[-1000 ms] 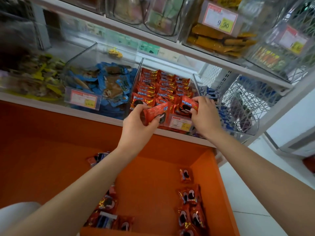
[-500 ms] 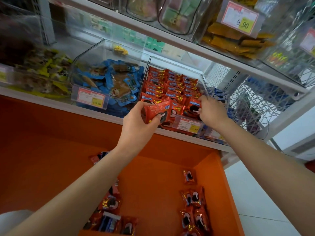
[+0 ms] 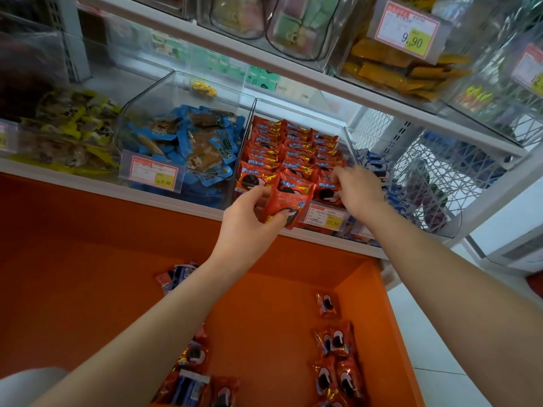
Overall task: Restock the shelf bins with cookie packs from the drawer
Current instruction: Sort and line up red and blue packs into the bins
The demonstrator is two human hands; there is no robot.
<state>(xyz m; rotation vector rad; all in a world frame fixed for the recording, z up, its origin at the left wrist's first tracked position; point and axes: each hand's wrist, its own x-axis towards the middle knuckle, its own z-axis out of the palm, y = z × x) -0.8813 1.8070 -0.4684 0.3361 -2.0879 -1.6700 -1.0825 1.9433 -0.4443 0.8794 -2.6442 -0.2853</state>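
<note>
My left hand [image 3: 248, 227] grips a red cookie pack [image 3: 286, 205] in front of the clear shelf bin [image 3: 296, 113], at its front edge. That bin holds neat rows of red cookie packs [image 3: 289, 151]. My right hand [image 3: 357, 189] reaches into the bin's front right corner and pinches a red pack [image 3: 326, 192] standing in the front row. Below, the orange drawer [image 3: 273, 289] is pulled out, with several loose red cookie packs [image 3: 335, 356] lying at its right and more packs [image 3: 191, 374] under my left forearm.
A bin of blue snack packs [image 3: 188, 151] sits left of the red bin, and a bin of yellow packs [image 3: 64, 124] lies further left. Blue packs [image 3: 374, 165] fill the bin to the right. A white wire basket [image 3: 435, 177] hangs at the shelf's right end. An upper shelf [image 3: 293, 74] overhangs.
My left hand has turned its red pack upright at the bin's front. My right hand stays at the front right pack, pressing it into the row. The view has shifted slightly.
</note>
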